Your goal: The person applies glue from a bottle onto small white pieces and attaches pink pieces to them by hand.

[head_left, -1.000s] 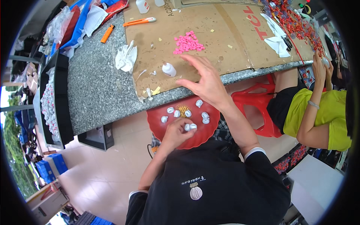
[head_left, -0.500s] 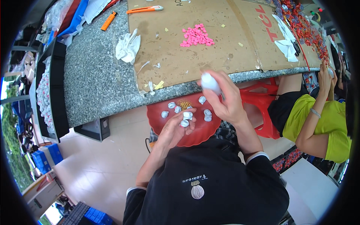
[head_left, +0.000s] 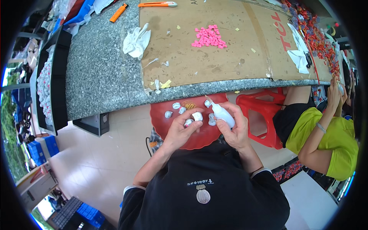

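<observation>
My left hand (head_left: 182, 129) is closed around a small whitish rounded piece (head_left: 197, 116), held between thumb and fingers. A second such piece (head_left: 188, 122), with a bit of pink on it, shows in the same hand. In my right hand (head_left: 236, 126) is a white squeeze bottle (head_left: 222, 114), tilted, its narrow nozzle pointing up and away to the left, apart from the pieces. Below both hands lies a red scalloped tray (head_left: 163, 128) on my lap. Several more whitish pieces (head_left: 168, 114) sit in it, some showing pink.
On the granite table (head_left: 96, 73) lies a cardboard sheet (head_left: 176, 57) with a pile of small pink pieces (head_left: 209, 36), an orange cutter (head_left: 158, 4) and a crumpled white cloth (head_left: 137, 41). A black bin (head_left: 61, 76) of whitish pieces stands left. At right, a person (head_left: 322, 134) sits near a red stool (head_left: 264, 115).
My right hand has come down with the bottle, its nozzle now in view beside my left hand. My left hand has turned, its fingers bringing one piece up. The view has shifted slightly.
</observation>
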Demonstrator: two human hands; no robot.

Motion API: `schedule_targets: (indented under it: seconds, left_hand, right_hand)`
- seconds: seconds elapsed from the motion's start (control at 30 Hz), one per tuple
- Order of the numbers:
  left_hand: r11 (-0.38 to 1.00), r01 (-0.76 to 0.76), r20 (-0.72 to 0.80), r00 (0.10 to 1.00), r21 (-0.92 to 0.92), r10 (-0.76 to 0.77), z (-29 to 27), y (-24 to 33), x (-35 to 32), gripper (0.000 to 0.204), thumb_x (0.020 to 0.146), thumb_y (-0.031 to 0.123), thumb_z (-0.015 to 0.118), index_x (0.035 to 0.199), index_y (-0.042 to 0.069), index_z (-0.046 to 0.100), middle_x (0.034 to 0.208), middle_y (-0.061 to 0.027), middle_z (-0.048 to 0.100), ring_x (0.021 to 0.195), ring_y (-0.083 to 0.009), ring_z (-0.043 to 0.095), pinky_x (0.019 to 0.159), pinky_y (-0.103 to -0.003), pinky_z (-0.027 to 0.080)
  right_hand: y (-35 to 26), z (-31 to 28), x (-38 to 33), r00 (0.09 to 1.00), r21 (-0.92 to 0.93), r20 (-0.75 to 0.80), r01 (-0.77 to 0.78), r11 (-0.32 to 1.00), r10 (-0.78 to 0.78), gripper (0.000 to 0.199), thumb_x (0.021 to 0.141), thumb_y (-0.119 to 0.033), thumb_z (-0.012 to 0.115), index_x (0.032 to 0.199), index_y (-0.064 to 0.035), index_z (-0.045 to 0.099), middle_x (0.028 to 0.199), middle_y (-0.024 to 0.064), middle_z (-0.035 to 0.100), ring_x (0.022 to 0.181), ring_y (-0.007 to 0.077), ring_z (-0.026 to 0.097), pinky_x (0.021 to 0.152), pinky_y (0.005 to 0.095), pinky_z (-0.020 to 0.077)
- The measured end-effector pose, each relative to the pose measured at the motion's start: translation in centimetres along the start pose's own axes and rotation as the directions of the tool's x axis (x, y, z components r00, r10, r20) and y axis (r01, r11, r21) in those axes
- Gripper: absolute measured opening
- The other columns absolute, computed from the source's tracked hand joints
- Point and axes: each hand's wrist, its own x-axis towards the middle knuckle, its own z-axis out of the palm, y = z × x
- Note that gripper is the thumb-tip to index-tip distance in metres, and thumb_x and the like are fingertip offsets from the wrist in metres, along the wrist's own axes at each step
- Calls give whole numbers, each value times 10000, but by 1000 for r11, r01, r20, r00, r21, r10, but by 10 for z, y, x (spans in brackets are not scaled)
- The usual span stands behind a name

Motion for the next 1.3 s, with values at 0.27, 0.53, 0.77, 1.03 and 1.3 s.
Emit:
schedule_targets:
  seconds: [0.27,0.53,0.77,1.03,1.3]
  left_hand:
    - [655,115,-194,980,747,50,0,-18,6,340,772,105,667,1093,31,582,983,-153,628,891,-238,633,751,-325,485]
    - [697,25,-193,967,717,164,5,-11,-4,294,768,64,658,1052,19,596,926,-154,625,761,-232,640,666,-315,516]
    - [977,-104,-175,975,185,137,9,14,-15,339,821,-44,595,1153,-7,533,992,-46,599,855,-79,580,745,-208,469]
    - [969,-239,-239,939,59,246,9,21,-17,320,803,-109,577,1113,-40,539,1046,-65,550,961,-155,595,836,-255,481]
    - [966,-251,-232,937,65,260,9,25,-16,282,821,-92,558,1099,-48,550,1091,-77,522,965,-227,620,858,-281,498]
  right_hand:
    - [2,-10,3,999,-20,-42,-3,1000,3,359,775,-84,664,1101,12,547,950,117,631,828,171,617,708,263,478]
    - [0,-16,4,985,-117,4,171,978,-172,365,707,-53,703,1046,12,586,922,119,636,712,202,595,637,286,465]
    - [-10,-20,5,953,-164,87,301,939,-290,356,636,-72,753,960,24,639,718,91,624,575,179,532,526,272,402]
    - [-12,-14,8,937,-165,86,349,923,-339,349,628,-69,754,945,29,646,680,90,613,532,177,505,490,279,382]
    - [-13,-12,10,929,-173,89,370,913,-359,354,618,-55,750,945,31,645,670,94,606,526,181,504,489,282,382]
